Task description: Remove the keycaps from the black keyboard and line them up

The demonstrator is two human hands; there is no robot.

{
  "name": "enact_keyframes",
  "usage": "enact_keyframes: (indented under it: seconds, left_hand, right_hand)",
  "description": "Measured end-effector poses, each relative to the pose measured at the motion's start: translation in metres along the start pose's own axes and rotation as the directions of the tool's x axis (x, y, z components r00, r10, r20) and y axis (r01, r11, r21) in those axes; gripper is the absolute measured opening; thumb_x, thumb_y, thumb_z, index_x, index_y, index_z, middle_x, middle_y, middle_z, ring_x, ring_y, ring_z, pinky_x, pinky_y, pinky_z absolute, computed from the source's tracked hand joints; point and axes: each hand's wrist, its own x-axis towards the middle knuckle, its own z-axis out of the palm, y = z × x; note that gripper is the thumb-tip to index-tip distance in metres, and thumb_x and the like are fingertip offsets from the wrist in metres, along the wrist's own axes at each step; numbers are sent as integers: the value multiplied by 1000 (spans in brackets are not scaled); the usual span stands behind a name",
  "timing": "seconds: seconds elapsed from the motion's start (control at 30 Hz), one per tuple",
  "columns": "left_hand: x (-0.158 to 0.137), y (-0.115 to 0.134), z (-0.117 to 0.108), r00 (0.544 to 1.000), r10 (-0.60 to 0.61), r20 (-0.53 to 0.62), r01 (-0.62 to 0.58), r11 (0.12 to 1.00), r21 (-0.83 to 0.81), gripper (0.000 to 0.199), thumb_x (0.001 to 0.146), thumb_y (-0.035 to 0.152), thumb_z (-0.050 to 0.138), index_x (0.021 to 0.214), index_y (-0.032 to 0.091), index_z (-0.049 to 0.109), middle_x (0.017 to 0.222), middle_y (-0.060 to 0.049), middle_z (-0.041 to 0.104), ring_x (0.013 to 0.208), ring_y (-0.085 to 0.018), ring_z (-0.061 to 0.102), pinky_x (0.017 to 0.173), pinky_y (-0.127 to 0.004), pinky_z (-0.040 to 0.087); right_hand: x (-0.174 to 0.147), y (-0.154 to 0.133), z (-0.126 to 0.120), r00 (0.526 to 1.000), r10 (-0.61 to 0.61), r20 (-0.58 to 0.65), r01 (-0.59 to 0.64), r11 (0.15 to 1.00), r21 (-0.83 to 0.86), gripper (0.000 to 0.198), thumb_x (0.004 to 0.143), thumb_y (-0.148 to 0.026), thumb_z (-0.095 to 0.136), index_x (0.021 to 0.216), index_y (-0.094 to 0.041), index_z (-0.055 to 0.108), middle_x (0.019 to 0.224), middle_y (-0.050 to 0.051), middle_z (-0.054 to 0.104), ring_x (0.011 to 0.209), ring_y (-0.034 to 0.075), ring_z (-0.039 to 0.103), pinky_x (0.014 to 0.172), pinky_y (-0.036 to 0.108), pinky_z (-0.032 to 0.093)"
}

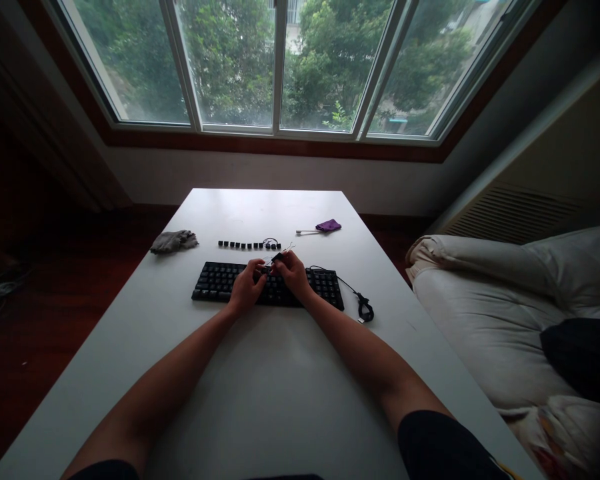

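Note:
A black keyboard (pixel 215 283) lies across the white table, with both hands over its middle. My right hand (pixel 291 273) is closed on a small black piece with thin wires, which looks like a wire keycap puller (pixel 278 257). Close beside it, my left hand (pixel 249 285) has its fingers bent together near the wires; whatever they pinch is too small to make out. Beyond the keyboard, several loose black keycaps (pixel 237 245) stand in a row, with a thin dark loop (pixel 271 241) by the right end. The keys under my fingers are hidden.
A crumpled grey cloth (pixel 174 241) lies at the table's left edge. At the back right are a purple pouch (pixel 329 226) and a white-tipped stick (pixel 307 232). The bundled keyboard cable (pixel 365 308) rests to the right. A pale sofa (pixel 480 313) stands beside the table (pixel 260 400).

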Motion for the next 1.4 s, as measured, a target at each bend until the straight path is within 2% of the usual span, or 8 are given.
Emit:
enact_keyframes:
  seconds: [0.23,0.43,0.6,0.73,0.9,1.0,1.17,1.4]
  left_hand:
    - [-4,-1,1,996,92,-18,-91,994,62,20,93,21,60,112,26,60,95,-1,70,83,-18,67,78,-32,52]
    - [-2,3,0,973,217,-76,-215,976,28,18,92,15,58,107,25,61,124,-7,64,115,-23,63,95,-37,53]
    - [-2,0,1,982,165,-94,-167,986,-8,13,96,21,56,107,25,61,105,-4,68,93,-19,67,86,-35,54]
    - [-3,-2,2,985,103,-139,-104,995,5,12,96,26,59,108,25,61,96,-2,70,87,-19,67,85,-35,53]
    - [-4,0,1,980,83,-180,-73,995,64,17,93,28,62,110,25,59,98,-1,70,84,-18,67,82,-34,51]
    - [-4,2,0,976,119,-180,-103,990,94,17,94,27,61,111,25,58,104,-2,69,83,-17,66,82,-32,50]
    - [-6,2,-3,975,144,-170,-109,974,200,14,96,31,61,108,25,59,103,-3,68,86,-19,65,82,-33,49]
    - [-7,3,-6,968,209,-138,-155,933,325,15,99,37,58,106,24,62,104,-5,69,88,-22,64,84,-34,45]
  right_hand:
    - [1,-1,0,1000,5,-7,-5,999,35,26,85,-44,64,93,-25,49,77,-2,67,64,17,66,66,31,56]
    - [0,-6,0,1000,20,-22,-18,997,71,26,85,-45,64,90,-25,49,76,-2,67,61,16,65,64,31,56]
    - [0,-7,0,994,2,-112,5,998,63,19,87,-39,59,90,-25,49,72,-3,66,59,15,63,62,29,54]
    - [0,-10,-1,992,2,-128,11,995,100,13,85,-32,55,91,-25,45,73,-4,66,61,15,63,62,29,53]
    - [-2,-15,0,999,11,-30,-8,992,126,20,80,-26,50,98,-26,44,67,-7,61,61,15,61,69,31,53]
    - [-1,-17,0,997,57,48,-61,992,108,24,76,-28,51,99,-27,45,67,-7,56,55,14,56,62,28,50]
    - [5,-18,-6,980,128,154,-114,989,-96,18,76,-33,60,90,-23,57,63,-6,49,50,11,43,48,24,36]
    - [11,-21,-15,963,141,230,-92,973,-211,34,79,-50,71,88,-17,70,63,-3,55,58,13,49,55,25,39]
